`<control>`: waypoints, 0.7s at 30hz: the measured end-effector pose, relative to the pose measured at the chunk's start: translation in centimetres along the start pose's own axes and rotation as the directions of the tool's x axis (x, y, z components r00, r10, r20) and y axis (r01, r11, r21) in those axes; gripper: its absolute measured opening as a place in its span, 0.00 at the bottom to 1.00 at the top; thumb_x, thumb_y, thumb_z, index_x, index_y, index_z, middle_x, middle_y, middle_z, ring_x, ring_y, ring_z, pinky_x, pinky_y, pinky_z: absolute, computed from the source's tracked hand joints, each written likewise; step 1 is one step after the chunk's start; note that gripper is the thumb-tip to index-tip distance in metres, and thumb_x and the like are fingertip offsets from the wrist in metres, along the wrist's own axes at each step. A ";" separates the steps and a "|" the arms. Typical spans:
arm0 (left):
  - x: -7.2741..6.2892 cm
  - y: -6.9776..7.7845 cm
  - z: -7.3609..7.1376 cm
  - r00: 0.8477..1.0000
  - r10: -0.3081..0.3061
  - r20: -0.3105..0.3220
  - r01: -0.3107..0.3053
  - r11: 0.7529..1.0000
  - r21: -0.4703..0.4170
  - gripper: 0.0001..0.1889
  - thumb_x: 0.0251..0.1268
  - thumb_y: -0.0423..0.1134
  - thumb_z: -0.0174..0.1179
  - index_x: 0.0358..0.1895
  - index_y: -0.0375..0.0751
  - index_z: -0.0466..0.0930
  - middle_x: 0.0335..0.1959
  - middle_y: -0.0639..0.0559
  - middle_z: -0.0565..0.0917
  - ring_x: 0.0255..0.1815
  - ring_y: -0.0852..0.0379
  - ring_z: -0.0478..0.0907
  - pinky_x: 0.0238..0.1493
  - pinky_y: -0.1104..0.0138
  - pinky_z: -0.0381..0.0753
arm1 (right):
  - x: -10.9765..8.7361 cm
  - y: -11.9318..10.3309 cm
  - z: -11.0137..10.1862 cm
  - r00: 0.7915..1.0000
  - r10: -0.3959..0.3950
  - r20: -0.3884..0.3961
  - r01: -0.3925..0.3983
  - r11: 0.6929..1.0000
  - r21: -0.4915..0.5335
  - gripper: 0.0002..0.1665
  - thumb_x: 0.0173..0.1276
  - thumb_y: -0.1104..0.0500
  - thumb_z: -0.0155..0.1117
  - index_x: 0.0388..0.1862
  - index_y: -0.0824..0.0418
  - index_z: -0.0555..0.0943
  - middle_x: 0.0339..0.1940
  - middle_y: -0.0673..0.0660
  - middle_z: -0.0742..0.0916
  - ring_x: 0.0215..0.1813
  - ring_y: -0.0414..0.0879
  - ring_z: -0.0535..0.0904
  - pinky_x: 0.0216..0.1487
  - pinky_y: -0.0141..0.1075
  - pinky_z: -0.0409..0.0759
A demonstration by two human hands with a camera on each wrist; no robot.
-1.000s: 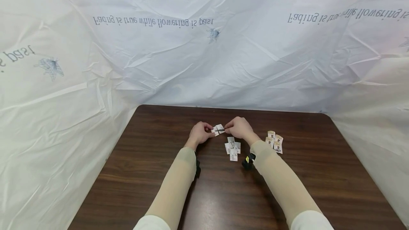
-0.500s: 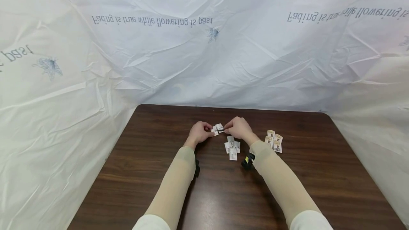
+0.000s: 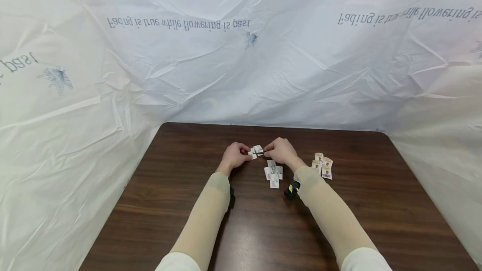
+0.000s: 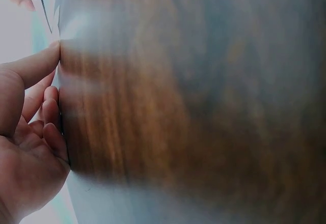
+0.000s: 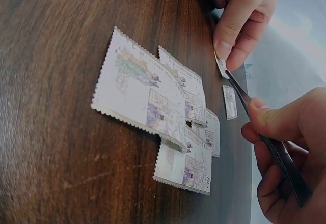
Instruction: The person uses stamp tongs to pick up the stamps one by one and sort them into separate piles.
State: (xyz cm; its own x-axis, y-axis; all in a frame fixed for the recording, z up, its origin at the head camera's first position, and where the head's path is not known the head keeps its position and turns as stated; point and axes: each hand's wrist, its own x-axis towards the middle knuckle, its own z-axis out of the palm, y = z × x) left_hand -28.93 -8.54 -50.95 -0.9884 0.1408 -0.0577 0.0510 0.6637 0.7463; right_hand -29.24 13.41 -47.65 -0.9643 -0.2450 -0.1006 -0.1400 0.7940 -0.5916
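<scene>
My left hand (image 3: 234, 155) pinches a small white stamp (image 5: 221, 66) by its edge between thumb and fingertip. Dark metal tweezers (image 5: 282, 158) lie in the grip of my right hand (image 3: 281, 151), and their tips meet that same stamp. Just beyond it, another white stamp (image 5: 230, 102) rests on the table. Nearer to me than the hands is a cluster of overlapping perforated stamps (image 5: 140, 89) with printed pictures, set out roughly as a cross. In the left wrist view the left hand (image 4: 33, 107) shows at the edge, and the tabletop is blurred.
On the right of the dark wooden table (image 3: 248, 229) lies a second group of stamps (image 3: 326, 172), yellowish at the top. A white printed sheet (image 3: 241, 74) hangs behind the table and along its sides. Each wrist wears a black camera (image 3: 292, 190).
</scene>
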 end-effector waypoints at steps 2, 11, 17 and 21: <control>0.0 0.0 0.0 1.000 -0.003 0.003 0.003 1.000 -0.003 0.10 0.70 0.42 0.75 0.50 0.44 0.91 0.47 0.49 0.81 0.47 0.50 0.76 0.57 0.55 0.76 | 0.0 0.1 0.0 1.000 0.000 0.000 0.000 1.000 0.004 0.12 0.75 0.57 0.72 0.53 0.57 0.93 0.51 0.55 0.93 0.51 0.51 0.88 0.47 0.47 0.85; -0.3 0.0 0.0 1.000 0.003 0.010 -0.003 1.000 -0.010 0.10 0.70 0.42 0.74 0.50 0.45 0.90 0.48 0.49 0.80 0.47 0.50 0.76 0.57 0.54 0.76 | -0.2 0.2 0.3 1.000 0.007 0.003 -0.007 1.000 0.015 0.12 0.76 0.56 0.71 0.54 0.57 0.93 0.52 0.55 0.92 0.51 0.50 0.88 0.47 0.47 0.85; -0.4 -0.2 0.0 1.000 0.024 0.015 -0.023 0.999 -0.046 0.11 0.71 0.40 0.74 0.52 0.42 0.90 0.48 0.48 0.80 0.48 0.49 0.76 0.58 0.54 0.76 | -0.3 0.2 0.3 1.000 0.011 0.006 -0.011 0.999 0.035 0.13 0.77 0.57 0.70 0.55 0.58 0.92 0.54 0.56 0.92 0.52 0.51 0.88 0.48 0.48 0.85; -0.1 -0.6 0.1 0.999 0.029 0.020 -0.027 0.997 -0.068 0.12 0.70 0.40 0.74 0.52 0.42 0.89 0.48 0.48 0.80 0.48 0.49 0.75 0.57 0.54 0.76 | -0.4 0.2 0.3 1.000 0.009 0.005 -0.009 0.999 0.048 0.13 0.78 0.56 0.70 0.56 0.58 0.92 0.53 0.56 0.92 0.52 0.52 0.88 0.49 0.49 0.85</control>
State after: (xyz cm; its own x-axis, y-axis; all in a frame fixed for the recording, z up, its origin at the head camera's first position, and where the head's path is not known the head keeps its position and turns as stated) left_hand -28.85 -8.94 -51.47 -0.9834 0.1746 -0.0499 0.0679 0.6080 0.7910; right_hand -28.84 13.45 -47.97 -0.9644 -0.2408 -0.1097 -0.1205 0.7687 -0.6282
